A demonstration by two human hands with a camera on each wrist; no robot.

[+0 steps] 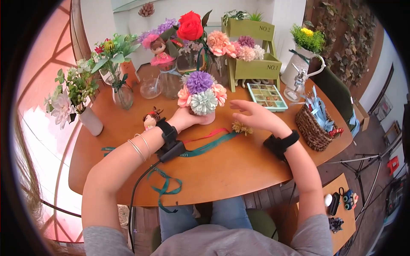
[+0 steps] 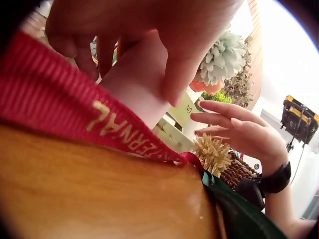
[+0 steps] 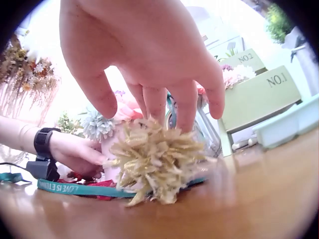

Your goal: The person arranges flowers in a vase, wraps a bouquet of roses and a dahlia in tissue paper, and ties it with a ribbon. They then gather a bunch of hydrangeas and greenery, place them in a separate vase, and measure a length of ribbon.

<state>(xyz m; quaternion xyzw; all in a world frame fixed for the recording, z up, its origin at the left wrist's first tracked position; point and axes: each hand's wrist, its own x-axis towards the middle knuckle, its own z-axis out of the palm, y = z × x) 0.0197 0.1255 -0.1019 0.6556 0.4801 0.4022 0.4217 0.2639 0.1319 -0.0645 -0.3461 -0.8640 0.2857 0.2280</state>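
The left hand [image 1: 186, 119] grips a pale pink pot [image 2: 139, 74] low down, its thumb on the near side in the left wrist view. Purple, pale blue and pink flowers [image 1: 203, 102] fill the pot's top. To the right, the right hand [image 1: 256, 115] is raised with its fingers relaxed and spread, holding nothing; in the right wrist view its fingers hang above and behind a golden flower [image 3: 154, 162] on the table. A red ribbon [image 1: 208, 135] and a green ribbon [image 1: 209, 146] lie in front of the pot.
On the table [image 1: 230, 179] stand glass vases [image 1: 123, 96], a white vase [image 1: 91, 121], a small doll [image 1: 150, 120], a green tiered planter [image 1: 256, 68], a compartment tray [image 1: 267, 97], a wicker basket [image 1: 314, 130] and a white pitcher [image 1: 294, 68]. A curled green ribbon [image 1: 164, 190] hangs over the front edge.
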